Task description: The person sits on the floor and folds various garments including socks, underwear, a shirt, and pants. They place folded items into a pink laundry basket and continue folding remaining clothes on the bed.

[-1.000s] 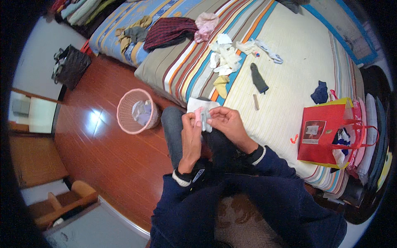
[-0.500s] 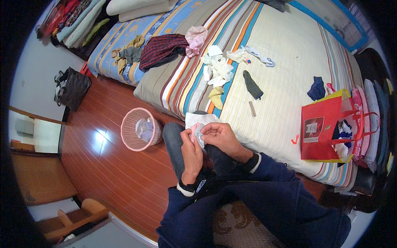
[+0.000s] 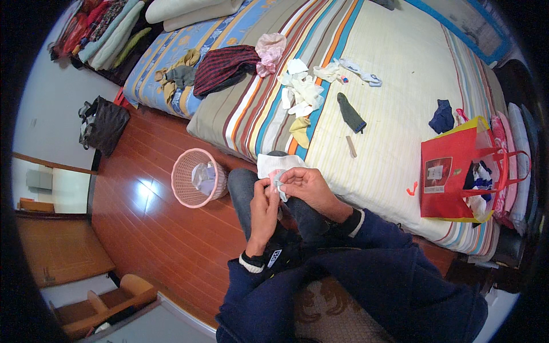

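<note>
Over my lap, my left hand point(image 3: 264, 212) and my right hand point(image 3: 311, 190) meet with pinched fingers on a small pink and pale blue cloth point(image 3: 277, 178). Fingers cover much of it, so its kind is unclear. Just beyond, a white ribbed cloth point(image 3: 273, 164) lies across my knee. On the bed past my knees are a yellowish sock point(image 3: 299, 131), a dark green sock point(image 3: 349, 114), a pile of white cloths point(image 3: 302, 94) and a small brown strip point(image 3: 350, 147).
A pink basket point(image 3: 178, 182) with pale cloth inside stands on the wooden floor, left of my knees. On the striped bed point(image 3: 394, 108) are a dark red checked garment point(image 3: 224, 68), a navy cloth point(image 3: 442, 116) and, at right, a red bag point(image 3: 449, 166) holding clothes.
The view has shifted slightly. My fingers have moved a little on the small cloth, and less of its pink part shows. Both hands stay on it.
</note>
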A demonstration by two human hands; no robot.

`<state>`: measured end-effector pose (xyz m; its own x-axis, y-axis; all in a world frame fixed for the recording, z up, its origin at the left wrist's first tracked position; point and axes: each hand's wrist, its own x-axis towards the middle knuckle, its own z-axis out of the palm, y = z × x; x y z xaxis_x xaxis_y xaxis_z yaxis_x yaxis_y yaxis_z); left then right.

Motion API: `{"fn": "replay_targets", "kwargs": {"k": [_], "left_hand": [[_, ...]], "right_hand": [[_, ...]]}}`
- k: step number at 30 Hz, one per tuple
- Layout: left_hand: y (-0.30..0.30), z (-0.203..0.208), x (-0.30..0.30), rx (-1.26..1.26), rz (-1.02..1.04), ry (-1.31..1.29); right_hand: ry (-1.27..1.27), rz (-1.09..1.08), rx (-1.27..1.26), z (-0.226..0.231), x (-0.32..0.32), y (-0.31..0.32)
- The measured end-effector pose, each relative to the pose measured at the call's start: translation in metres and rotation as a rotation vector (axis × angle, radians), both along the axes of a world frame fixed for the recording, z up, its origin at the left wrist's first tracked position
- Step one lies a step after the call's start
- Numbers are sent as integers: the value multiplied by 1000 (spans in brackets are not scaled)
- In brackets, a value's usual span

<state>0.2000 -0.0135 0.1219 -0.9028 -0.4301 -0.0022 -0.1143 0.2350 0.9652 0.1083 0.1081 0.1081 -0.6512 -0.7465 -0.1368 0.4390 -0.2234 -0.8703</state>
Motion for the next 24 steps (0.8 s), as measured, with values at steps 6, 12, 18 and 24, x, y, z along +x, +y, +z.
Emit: {"fn": "replay_targets", "kwargs": {"k": [6,12,18,24], "left_hand": [[-3,4,-11,-254,-73,-37],[-1,-7,-29,-338,55,105],[6,-25,-39,-146,190,-28],[-1,-45,-47,-12,182,72]], "right_hand": [[121,-45,-21,2,-1,-2],[28,19,-68,-3,-4,10],[-423,-105,-408,-15,-5,8],[-545,-131,-422,-30,-8,5]]}}
